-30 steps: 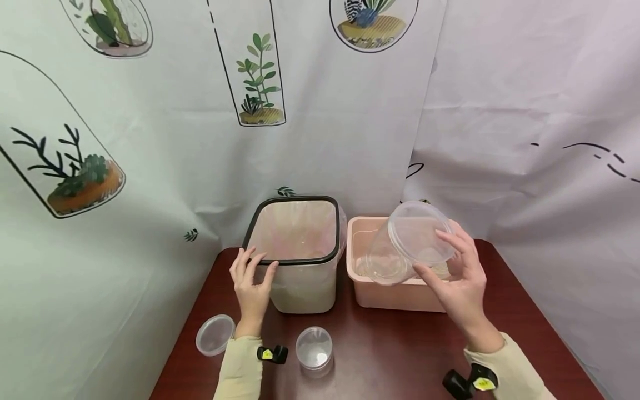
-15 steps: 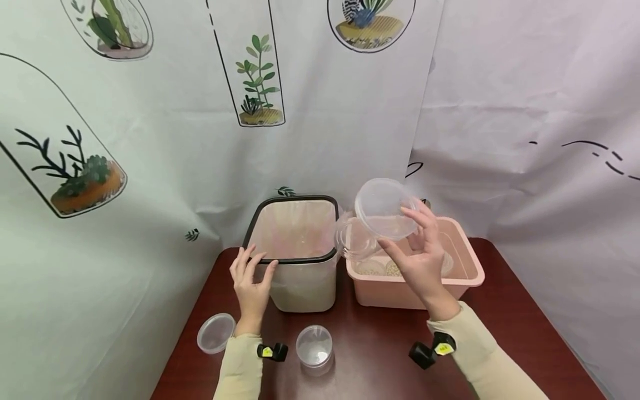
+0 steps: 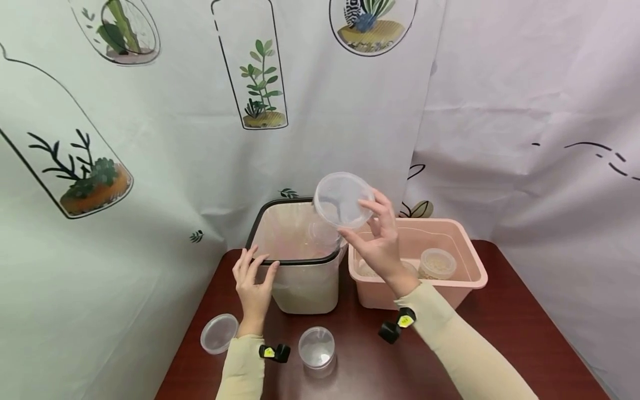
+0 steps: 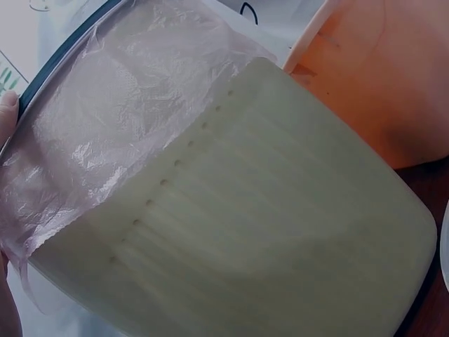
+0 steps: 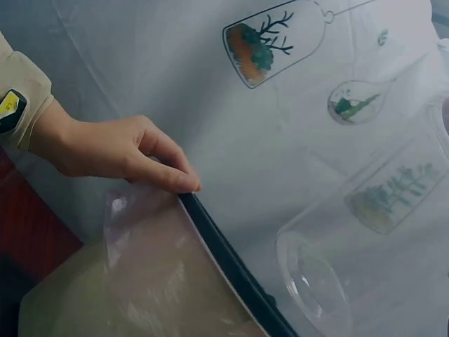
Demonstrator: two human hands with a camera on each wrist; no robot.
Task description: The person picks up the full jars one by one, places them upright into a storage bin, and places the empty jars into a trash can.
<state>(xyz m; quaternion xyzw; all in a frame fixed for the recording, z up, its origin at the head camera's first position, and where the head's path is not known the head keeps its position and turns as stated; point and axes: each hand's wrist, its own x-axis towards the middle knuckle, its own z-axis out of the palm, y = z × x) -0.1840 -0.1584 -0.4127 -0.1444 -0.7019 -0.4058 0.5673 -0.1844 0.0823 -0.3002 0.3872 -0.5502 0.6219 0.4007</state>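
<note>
My left hand [image 3: 255,291] pinches the near left rim of a trash bin [image 3: 307,289] between thumb and fingers. The bin has a black rim [image 5: 235,263] and a thin plastic bag lining it, folded over the outside [image 4: 140,105]. My right hand [image 3: 380,241] grips a clear plastic jar [image 3: 345,200] by its wide, frosted-looking round end. The jar is tilted, its narrower end pointing down and left over the bin's mouth. In the right wrist view the jar [image 5: 316,281] looks see-through, with nothing visible inside.
Right of the bin stands a pink plastic basin [image 3: 470,278] holding several lidded tubs, one a tub of pale grains [image 3: 437,264]. On the dark red table lie a round clear lid [image 3: 219,333] and a small clear jar [image 3: 316,353]. A printed curtain hangs behind.
My right hand has carried the jar left, from in front of the pink basin to over the trash bin, uncovering the tubs. The left hand has stayed on the rim.
</note>
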